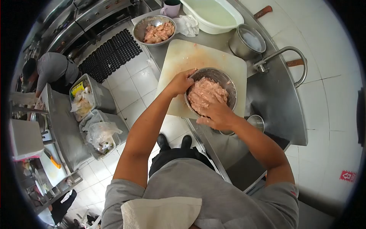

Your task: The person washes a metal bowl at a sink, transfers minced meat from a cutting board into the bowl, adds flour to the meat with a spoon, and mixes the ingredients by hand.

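Note:
A steel bowl (233, 90) of pale pink raw minced meat (204, 91) sits on the white cutting board (177, 57), near its front right corner. My left hand (180, 82) grips the bowl's left rim, thumb toward the inside. From the lower right, my right hand (218, 115) reaches over the rim with its fingers sunk in the mince and closed on some of it. The fingertips are hidden in the meat, and bits of it cling to the hand.
Another steel bowl (138, 33) with meat pieces stands beyond the board, beside a white cloth (187, 25). A white basin (228, 27) of cloudy water and a metal pot (235, 45) are behind. The faucet (284, 53) and sink lie right. Another person (55, 68) bends at far left.

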A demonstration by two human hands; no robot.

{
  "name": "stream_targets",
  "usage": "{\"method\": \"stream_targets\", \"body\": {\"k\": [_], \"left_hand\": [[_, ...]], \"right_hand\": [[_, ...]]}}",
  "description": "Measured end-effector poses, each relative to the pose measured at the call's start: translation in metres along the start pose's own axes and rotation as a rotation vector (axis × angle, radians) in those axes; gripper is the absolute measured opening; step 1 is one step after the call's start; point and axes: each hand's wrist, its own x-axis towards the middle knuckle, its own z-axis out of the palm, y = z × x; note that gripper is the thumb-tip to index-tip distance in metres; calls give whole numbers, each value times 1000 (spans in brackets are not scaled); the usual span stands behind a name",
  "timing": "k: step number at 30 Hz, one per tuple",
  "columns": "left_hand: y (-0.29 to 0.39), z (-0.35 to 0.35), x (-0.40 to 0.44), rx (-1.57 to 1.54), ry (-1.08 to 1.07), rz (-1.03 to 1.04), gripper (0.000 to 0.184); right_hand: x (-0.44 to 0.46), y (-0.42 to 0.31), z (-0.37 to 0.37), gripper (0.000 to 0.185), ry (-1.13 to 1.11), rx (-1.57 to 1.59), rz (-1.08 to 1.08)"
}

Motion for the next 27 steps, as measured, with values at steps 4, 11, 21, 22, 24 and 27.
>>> {"method": "stream_targets", "body": {"k": [4,11,21,22,24,27], "left_hand": [[-11,3,13,-4,14,122,45],[3,59,-80,-505,130,-285,56],[9,70,-69,-397,351,-160,59],[11,70,-69,-388,352,-153,59],[23,70,-70,-246,440,-101,58],[41,73,-67,312,394,5,60]], "right_hand": [[2,11,12,52,-145,-124,181],[22,36,5,54,-376,436,364],[-3,32,-14,55,350,332,571],[-5,38,-7,60,433,240,690],[-8,47,6,64,480,359,764],[-15,59,37,74,641,762,806]]}}
